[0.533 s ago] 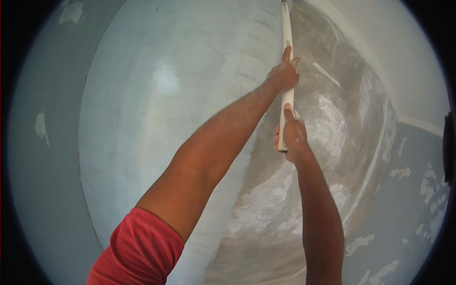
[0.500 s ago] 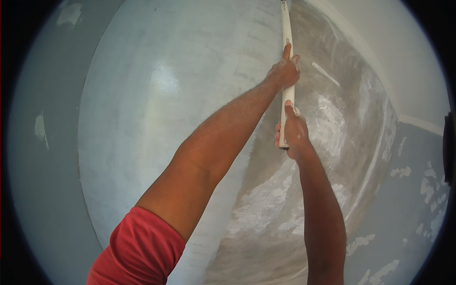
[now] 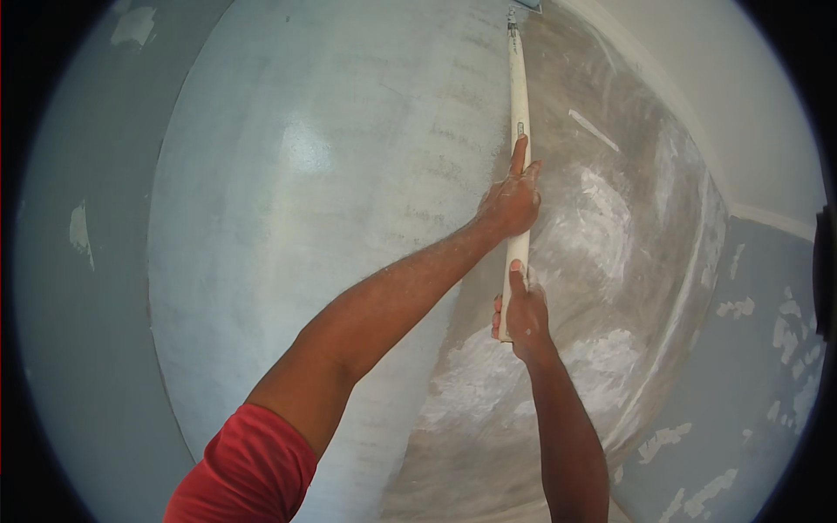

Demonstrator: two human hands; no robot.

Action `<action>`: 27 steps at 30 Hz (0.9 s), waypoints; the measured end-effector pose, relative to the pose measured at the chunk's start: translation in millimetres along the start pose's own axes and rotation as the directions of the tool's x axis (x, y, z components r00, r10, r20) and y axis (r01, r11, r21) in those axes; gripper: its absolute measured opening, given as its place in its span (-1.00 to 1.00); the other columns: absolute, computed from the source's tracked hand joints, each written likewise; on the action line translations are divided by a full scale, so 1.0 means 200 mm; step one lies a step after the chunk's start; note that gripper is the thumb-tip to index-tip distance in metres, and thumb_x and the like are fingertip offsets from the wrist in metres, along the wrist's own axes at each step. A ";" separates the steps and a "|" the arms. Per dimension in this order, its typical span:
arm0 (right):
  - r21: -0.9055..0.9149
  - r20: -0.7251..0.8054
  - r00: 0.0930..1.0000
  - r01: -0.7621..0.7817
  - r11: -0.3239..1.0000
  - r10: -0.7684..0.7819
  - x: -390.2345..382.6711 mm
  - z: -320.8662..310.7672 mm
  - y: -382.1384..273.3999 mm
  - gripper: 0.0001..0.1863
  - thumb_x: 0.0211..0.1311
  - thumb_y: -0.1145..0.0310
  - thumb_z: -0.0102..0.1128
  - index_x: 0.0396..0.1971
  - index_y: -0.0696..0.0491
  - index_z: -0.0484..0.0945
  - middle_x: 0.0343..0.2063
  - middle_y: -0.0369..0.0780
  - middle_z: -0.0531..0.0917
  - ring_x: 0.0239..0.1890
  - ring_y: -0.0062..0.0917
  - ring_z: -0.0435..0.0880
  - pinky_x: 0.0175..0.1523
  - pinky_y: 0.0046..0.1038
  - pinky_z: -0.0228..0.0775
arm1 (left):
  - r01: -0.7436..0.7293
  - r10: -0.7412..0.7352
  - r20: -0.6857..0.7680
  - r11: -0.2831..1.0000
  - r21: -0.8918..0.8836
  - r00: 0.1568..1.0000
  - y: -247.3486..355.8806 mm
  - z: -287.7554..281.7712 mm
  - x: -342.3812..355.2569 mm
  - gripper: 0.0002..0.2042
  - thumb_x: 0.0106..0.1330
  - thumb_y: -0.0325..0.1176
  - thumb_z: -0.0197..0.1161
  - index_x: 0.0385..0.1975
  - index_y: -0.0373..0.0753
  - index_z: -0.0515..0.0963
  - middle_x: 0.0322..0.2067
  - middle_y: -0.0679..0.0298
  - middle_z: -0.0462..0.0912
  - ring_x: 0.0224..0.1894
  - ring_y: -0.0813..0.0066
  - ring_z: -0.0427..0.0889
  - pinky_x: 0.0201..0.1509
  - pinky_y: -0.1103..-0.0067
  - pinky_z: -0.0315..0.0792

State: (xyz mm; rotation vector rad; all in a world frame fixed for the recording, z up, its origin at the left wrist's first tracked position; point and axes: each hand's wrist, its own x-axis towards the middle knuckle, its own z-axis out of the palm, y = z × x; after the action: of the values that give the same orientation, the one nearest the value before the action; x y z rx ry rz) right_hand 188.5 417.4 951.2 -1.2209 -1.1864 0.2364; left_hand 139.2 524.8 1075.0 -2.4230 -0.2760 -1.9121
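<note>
A long pale extension pole (image 3: 519,87) runs almost upright through the middle of the view. My left hand (image 3: 511,202) wraps around its middle, index finger stretched along the shaft. Lower down, my right hand (image 3: 526,314) grips the pole close to its bottom end, thumb lying up along it. At the top edge of the picture, the metal frame and a light blue bit of a paint roller (image 3: 528,3) show; the rest of the roller is cut off. The pole's head lies near the border between a pale blue coated surface (image 3: 305,209) and a brownish, patchy bare area (image 3: 575,227).
A grey-blue wall (image 3: 96,305) with a few white patches stands at the left. On the right, another grey-blue wall (image 3: 697,383) has several whitish filled spots. A pale band (image 3: 772,222) runs along its upper edge, below a light grey surface (image 3: 732,131).
Both hands and the pole have come down in the view and slightly left. The pole's top fitting and part of the roller now show at the upper edge.
</note>
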 end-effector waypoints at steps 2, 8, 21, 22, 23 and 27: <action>0.052 0.025 1.000 -0.013 0.999 0.012 0.02 0.03 -0.03 -0.44 0.41 -0.20 -0.12 -0.03 0.06 0.32 -0.65 -0.29 0.39 -0.76 -0.59 0.38 -0.71 -0.48 0.26 | 0.026 -0.025 0.036 0.999 -0.036 0.999 0.01 -0.04 0.03 -0.51 0.34 -0.44 0.00 0.30 -0.30 0.25 0.47 -0.01 -0.32 0.18 -0.11 0.48 0.24 0.23 0.43; 0.040 0.031 0.996 0.078 0.996 -0.079 0.23 0.17 -0.44 -0.44 0.42 -0.18 -0.14 -0.05 0.08 0.32 -0.62 -0.30 0.38 -0.74 -0.61 0.36 -0.66 -0.49 0.31 | 0.024 -0.019 -0.033 0.989 0.145 0.999 -0.07 -0.31 0.48 -0.48 0.32 -0.41 0.03 0.32 -0.23 0.27 0.48 0.04 -0.30 0.17 -0.03 0.50 0.22 0.26 0.44; 0.015 0.054 0.997 -0.058 0.998 0.057 -0.39 0.26 0.30 -0.42 0.44 -0.16 -0.17 -0.08 0.17 0.30 -0.68 -0.23 0.41 -0.75 -0.53 0.46 -0.71 -0.45 0.32 | 0.038 -0.037 -0.016 0.997 0.073 0.999 -0.05 -0.10 -0.53 -0.47 0.28 -0.47 0.09 0.31 -0.19 0.26 0.48 0.06 -0.21 0.04 -0.02 0.59 -0.05 0.30 0.58; -0.018 0.049 0.995 -0.083 0.996 0.084 -0.51 0.27 0.44 -0.40 0.43 -0.17 -0.17 -0.07 0.18 0.30 -0.67 -0.20 0.43 -0.74 -0.50 0.47 -0.67 -0.41 0.35 | 0.070 -0.071 0.021 0.996 0.051 0.997 -0.02 -0.08 -0.72 -0.45 0.27 -0.50 0.10 0.31 -0.18 0.25 0.48 0.06 -0.22 0.01 -0.01 0.60 -0.11 0.32 0.60; -0.050 0.037 0.995 -0.096 0.994 0.098 -0.63 0.27 0.56 -0.37 0.43 -0.19 -0.18 -0.07 0.19 0.29 -0.67 -0.17 0.44 -0.74 -0.48 0.49 -0.62 -0.38 0.38 | 0.087 -0.087 0.038 0.996 0.027 0.995 0.02 -0.06 -0.90 -0.44 0.26 -0.52 0.10 0.32 -0.18 0.23 0.48 0.06 -0.23 0.00 -0.01 0.61 -0.14 0.33 0.60; -0.270 -0.017 0.995 -0.100 0.958 0.099 -1.23 0.30 1.06 -0.34 0.43 -0.14 -0.17 0.09 0.24 0.27 -0.33 0.24 0.60 -0.24 0.18 0.60 -0.10 0.00 0.39 | 0.213 -0.206 0.166 0.977 -0.025 0.964 0.18 -0.05 -1.60 -0.41 0.23 -0.59 0.10 0.32 -0.17 0.22 0.48 0.02 -0.26 -0.07 -0.05 0.62 -0.26 0.33 0.60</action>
State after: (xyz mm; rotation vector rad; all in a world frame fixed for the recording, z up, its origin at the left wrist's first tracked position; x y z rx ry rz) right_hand 125.1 365.6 632.0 -1.5217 -1.1821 0.1496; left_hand 64.3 451.0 771.3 -2.6802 -0.5240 -1.8119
